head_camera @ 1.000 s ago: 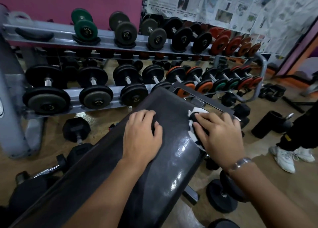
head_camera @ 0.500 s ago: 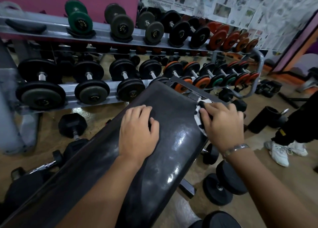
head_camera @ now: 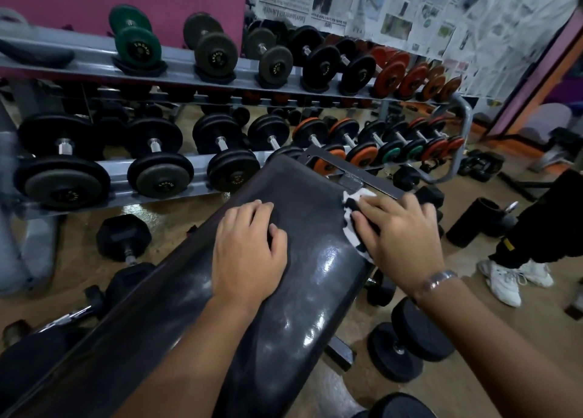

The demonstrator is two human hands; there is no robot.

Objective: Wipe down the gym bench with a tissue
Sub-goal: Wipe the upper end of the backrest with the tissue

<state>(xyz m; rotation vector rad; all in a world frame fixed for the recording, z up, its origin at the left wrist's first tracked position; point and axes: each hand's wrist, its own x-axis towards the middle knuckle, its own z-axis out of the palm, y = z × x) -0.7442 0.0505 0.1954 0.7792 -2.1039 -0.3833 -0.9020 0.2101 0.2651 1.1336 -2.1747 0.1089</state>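
The black padded gym bench (head_camera: 303, 203) runs diagonally from lower left to upper right, its surface shiny in patches. My left hand (head_camera: 249, 253) lies flat on the middle of the pad, fingers together, holding nothing. My right hand (head_camera: 400, 237) presses a white tissue (head_camera: 355, 201) with dark patches against the bench's right edge near its far end. Most of the tissue is hidden under my fingers. A metal bracelet sits on my right wrist.
A two-tier dumbbell rack (head_camera: 176, 70) full of dumbbells stands just beyond the bench. Loose dumbbells lie on the floor at left (head_camera: 124, 237) and lower right (head_camera: 410, 342). A person's leg and white shoes (head_camera: 511, 278) stand at right, next to a black roller (head_camera: 473, 222).
My right hand has slid the tissue along the bench's right edge toward its far end and stays near that corner. My left hand has stayed flat on the pad.
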